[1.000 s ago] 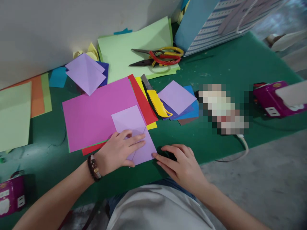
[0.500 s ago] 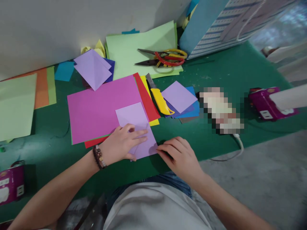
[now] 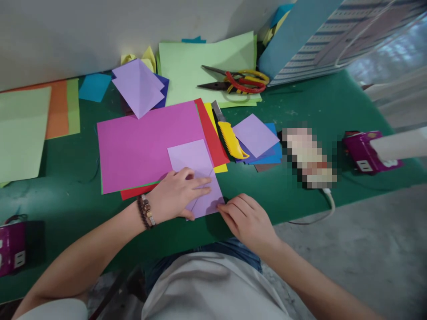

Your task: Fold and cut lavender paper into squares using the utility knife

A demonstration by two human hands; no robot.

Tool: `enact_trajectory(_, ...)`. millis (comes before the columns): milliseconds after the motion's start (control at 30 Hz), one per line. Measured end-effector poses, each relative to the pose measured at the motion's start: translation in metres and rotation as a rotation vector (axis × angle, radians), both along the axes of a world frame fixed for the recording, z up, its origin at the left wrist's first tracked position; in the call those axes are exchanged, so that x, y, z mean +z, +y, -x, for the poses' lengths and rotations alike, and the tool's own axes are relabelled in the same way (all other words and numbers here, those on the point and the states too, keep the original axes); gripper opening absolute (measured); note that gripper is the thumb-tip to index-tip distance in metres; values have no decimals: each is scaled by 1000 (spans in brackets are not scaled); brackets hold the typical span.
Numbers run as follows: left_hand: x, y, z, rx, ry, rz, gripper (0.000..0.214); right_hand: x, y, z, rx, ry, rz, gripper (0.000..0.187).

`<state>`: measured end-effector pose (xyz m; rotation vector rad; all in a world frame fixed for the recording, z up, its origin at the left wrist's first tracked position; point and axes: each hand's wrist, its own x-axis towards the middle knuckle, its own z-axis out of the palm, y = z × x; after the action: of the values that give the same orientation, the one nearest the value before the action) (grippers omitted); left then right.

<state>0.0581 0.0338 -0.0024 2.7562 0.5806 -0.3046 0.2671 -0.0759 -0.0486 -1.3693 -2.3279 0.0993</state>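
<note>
Left hand (image 3: 176, 195) stays on lilac paper (image 3: 190, 158), right hand (image 3: 247, 220) at edge.

Paper-craft workspace, workshop-like: scuffed green tabletop (image 3: 310, 104) against plain off-white wall (image 3: 100, 31), bare grey concrete floor (image 3: 360, 262) below. Loose magenta craft paper sheets (image 3: 140, 146) spread among lime, orange, red and blue sheets. Red-and-yellow-handled steel scissors (image 3: 245, 83) and yellow-handled utility knife (image 3: 230, 140) lying on paper. Magenta power socket unit (image 3: 358, 153) and white cord (image 3: 330, 202) at hand on bench.
</note>
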Motion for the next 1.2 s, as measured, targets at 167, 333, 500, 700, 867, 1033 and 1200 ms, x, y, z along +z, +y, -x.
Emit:
enact_trajectory(167, -3, 0, 2, 3, -34, -2, 70, 0, -3, 9, -1, -3, 2, 12)
enact_trajectory(333, -6, -1, 2, 6, -60, -6, 70, -3, -6, 17, 8, 24, 0, 10)
enact_trajectory(500, -8, -2, 2, 7, -77, -15, 68, -5, -8, 25, 26, 50, 8, 10)
enact_trajectory(700, -7, -1, 3, 12, -76, 15, 67, -5, -9, 38, 28, 74, 40, 14)
enact_trajectory(867, -7, 1, 5, -4, -89, 37, 69, -4, -9, 43, 23, 112, 76, 13)
enact_trajectory(1033, -10, 3, 6, -9, -106, 60, 73, -2, -8, 35, -23, 155, 90, 9)
enact_trajectory(1200, -12, 2, 7, -9, -150, 78, 68, -5, -11, 37, -35, 116, 70, 10)
